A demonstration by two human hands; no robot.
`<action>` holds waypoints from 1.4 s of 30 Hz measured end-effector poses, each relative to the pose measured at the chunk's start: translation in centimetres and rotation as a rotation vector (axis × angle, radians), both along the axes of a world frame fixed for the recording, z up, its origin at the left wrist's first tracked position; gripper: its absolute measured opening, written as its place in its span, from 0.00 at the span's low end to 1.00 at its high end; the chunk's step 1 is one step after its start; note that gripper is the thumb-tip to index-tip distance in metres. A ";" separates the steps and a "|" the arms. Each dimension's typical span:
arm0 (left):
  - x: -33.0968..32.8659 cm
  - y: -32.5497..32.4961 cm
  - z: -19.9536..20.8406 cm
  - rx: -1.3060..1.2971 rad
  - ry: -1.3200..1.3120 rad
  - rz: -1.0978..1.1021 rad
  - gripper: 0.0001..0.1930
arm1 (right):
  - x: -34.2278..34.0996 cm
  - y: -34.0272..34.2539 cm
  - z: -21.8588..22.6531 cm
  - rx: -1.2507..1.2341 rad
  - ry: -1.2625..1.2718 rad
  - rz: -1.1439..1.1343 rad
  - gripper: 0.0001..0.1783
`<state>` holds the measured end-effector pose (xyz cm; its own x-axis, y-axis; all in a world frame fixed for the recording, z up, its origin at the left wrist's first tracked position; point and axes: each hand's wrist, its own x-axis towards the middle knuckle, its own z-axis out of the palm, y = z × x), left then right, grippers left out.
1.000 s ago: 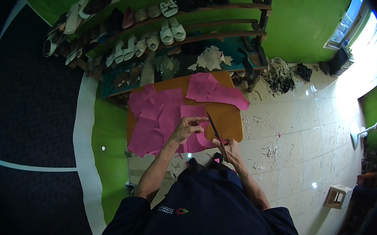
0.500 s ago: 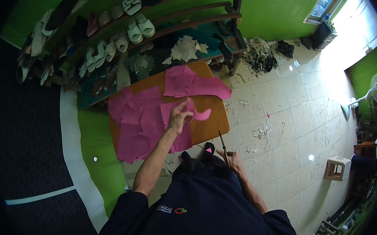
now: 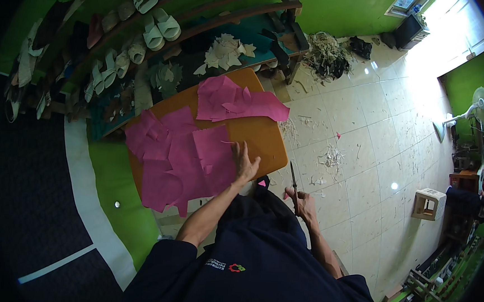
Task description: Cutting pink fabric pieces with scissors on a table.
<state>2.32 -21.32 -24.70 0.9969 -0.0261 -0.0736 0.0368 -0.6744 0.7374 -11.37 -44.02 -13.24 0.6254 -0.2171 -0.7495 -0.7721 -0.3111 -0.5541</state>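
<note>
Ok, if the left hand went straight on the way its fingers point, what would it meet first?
The left hand would probably meet the far pink pieces first, across a bare strip of orange table. Its height above the table is unclear, so it might pass over them.

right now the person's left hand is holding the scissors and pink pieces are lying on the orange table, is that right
Not quite: the scissors are in the right hand, not the left hand, as the head view shows. The pink pieces are indeed lying on the orange table.
</note>
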 end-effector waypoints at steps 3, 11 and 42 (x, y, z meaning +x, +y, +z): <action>-2.6 -2.3 -0.5 0.082 0.029 -0.060 0.46 | 0.8 -0.2 0.9 -0.012 -0.009 -0.048 0.47; -4.6 -5.7 5.4 -0.086 0.439 -0.769 0.26 | 2.0 -0.8 3.1 -0.069 -0.171 -0.217 0.38; -10.3 9.4 3.9 -0.121 -0.278 0.372 0.06 | 4.9 4.4 -2.4 -0.121 -0.371 0.285 0.31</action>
